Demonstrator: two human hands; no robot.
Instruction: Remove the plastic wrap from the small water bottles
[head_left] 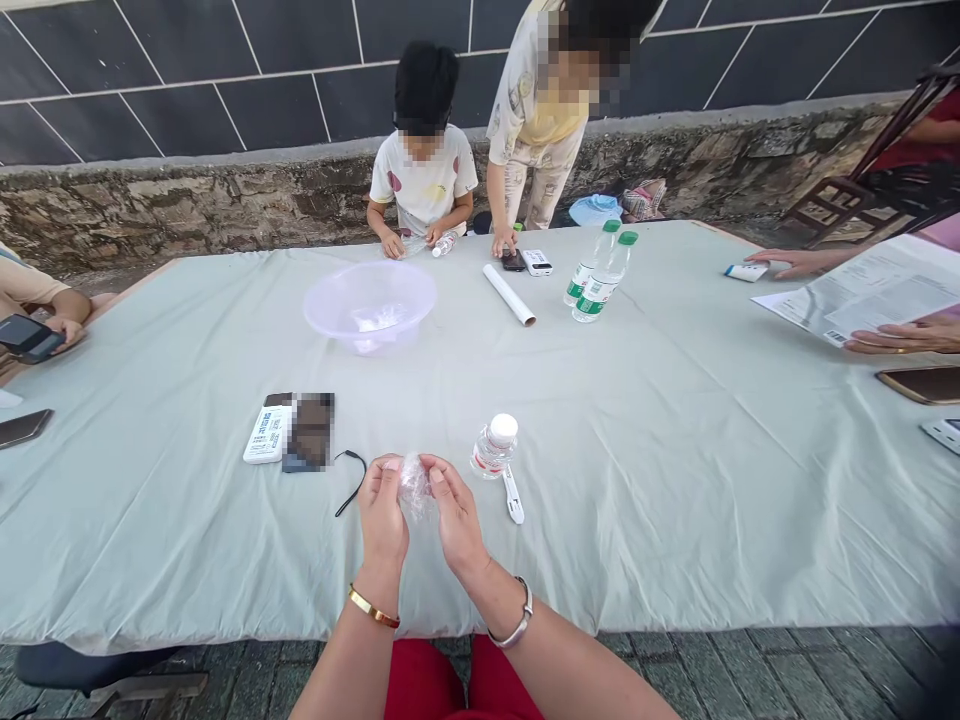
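Between my two hands is a crumpled piece of clear plastic film [414,482], held above the near part of the table. My left hand [384,515] pinches its left side, thumb on top. On the opposite side, the fingers and thumb of my right hand [454,510] close on the film. A small clear bottle with a white cap [493,448] stands upright just beyond my right hand. Beside it lies a white utility knife [513,496]. A thin black wrist strap [351,484] rests left of my left hand.
A cloth-covered table [675,450] spreads around me. On it are a translucent purple basin [319,318] with plastic inside, a white roll [510,296], two green-capped water bottles [598,290], a white power bank [264,434] and phones. Other people sit or stand around the edges; one holds papers [877,290].
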